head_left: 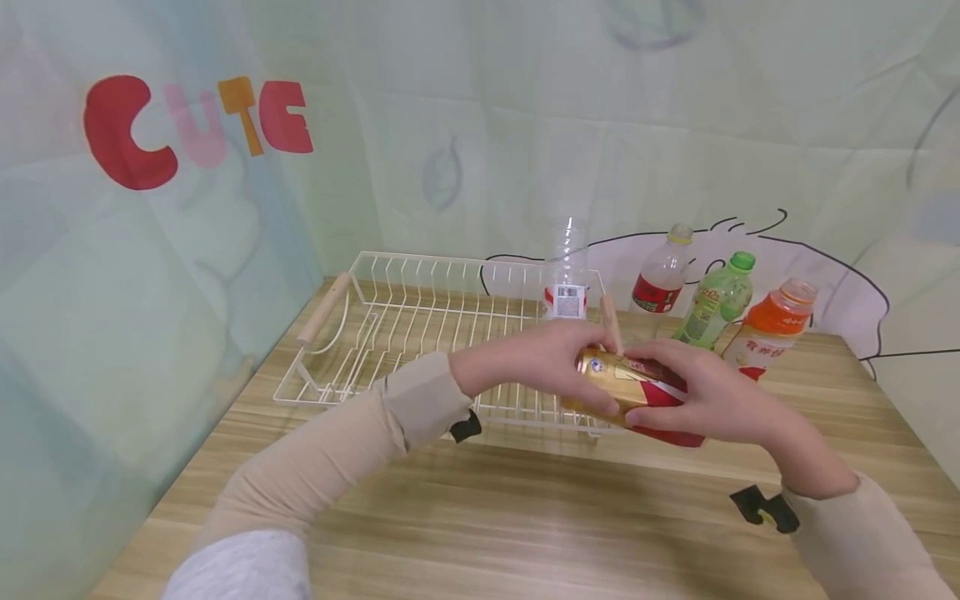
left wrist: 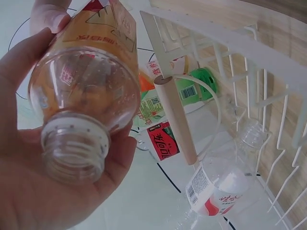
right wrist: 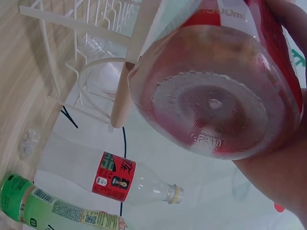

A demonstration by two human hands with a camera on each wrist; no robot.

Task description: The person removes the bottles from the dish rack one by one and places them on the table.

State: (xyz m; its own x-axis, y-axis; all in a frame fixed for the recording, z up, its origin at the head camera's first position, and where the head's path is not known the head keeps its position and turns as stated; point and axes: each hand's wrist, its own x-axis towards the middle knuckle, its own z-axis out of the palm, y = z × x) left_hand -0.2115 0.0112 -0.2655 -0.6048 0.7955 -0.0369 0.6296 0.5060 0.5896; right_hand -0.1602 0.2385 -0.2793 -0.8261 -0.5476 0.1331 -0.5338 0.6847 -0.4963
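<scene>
Clear plastic bottle (head_left: 633, 387) beside right end of dish rack (head_left: 450, 259); left hand (head_left: 551, 358), right hand (head_left: 712, 396) curl fingers round it. Likely light, squeezable; grip mid-body.

We see a kitchen-like corner: a woody table (head_left: 465, 517), a white dish rack (head_left: 450, 310) and wrinkly picture walls (head_left: 637, 133) with CUTE letters (head_left: 243, 100). We can't tell if it's a home.

Clear plastic bottle (head_left: 633, 390), wrapped in a gold-and-red label, cap's off so the threaded neck is bare. It's held pretty much sideways above the counter (head_left: 480, 533), neck end left.
</scene>
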